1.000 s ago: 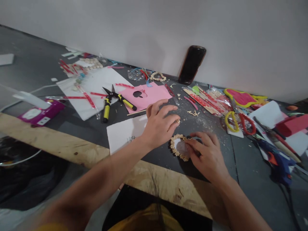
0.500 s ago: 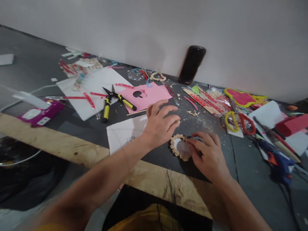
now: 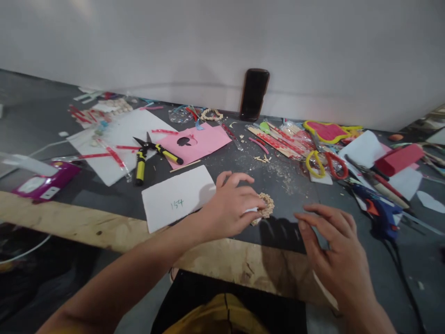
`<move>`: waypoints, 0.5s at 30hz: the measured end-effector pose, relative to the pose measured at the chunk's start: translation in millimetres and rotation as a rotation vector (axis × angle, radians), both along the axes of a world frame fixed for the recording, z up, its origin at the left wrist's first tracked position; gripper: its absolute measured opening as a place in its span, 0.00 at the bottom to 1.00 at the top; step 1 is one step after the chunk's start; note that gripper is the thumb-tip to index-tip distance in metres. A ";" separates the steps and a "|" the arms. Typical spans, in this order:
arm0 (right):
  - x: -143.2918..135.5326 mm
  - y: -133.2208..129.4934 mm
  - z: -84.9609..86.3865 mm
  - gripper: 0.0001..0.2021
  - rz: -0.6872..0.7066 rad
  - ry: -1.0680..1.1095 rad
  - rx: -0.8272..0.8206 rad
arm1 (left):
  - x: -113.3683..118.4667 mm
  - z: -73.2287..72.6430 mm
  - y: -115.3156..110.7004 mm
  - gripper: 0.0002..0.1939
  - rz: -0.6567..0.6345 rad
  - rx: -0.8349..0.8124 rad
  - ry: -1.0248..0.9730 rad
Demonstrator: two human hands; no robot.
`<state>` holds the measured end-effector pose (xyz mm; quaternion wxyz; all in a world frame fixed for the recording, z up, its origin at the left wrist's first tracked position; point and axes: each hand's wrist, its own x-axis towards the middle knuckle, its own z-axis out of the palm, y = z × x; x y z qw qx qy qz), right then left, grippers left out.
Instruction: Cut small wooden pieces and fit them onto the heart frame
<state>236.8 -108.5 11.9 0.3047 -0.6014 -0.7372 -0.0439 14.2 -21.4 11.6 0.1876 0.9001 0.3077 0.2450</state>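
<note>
The left hand has its fingers pinched around a small beaded ring, lifting or tipping it at the near middle of the dark bench, just right of a white card marked 154. The ring looks like a loop of pale little beads or wood bits glued round a flat backing, and from here I'd judge it very light and stiff enough to keep its shape, but brittle at the joins: squeeze across the loop and beads could pop off, as the crumbs scattered on the bench suggest. The safest hold seems to be by the edge, thumb under the backing and fingertips on the rim, much as the left hand has it now, and not by a single bead. The right hand hovers just to the right of the ring with fingers spread wide, holding nothing and apart from it. Farther back lie yellow-handled snips on a white sheet, a pink sheet with a shape cut out of it, a second bead ring near the wall, and a dark phone leaning upright against the wall. To the right sit yellow and red scissors and a blue glue gun, its cord trailing toward the near edge.
</note>
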 end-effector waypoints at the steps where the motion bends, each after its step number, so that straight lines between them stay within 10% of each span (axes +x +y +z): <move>1: 2.6 -7.9 -6.4 0.08 -0.022 0.014 -0.014 | 3.2 -0.6 -5.9 0.06 -0.012 0.015 0.011; 7: 11.8 -28.0 -39.1 0.08 -0.058 0.071 -0.014 | 20.0 -7.4 -29.5 0.03 0.062 0.036 0.080; 15: 9.1 -28.1 -37.7 0.08 -0.029 0.091 0.022 | 26.0 -14.4 -36.1 0.05 0.075 0.114 0.197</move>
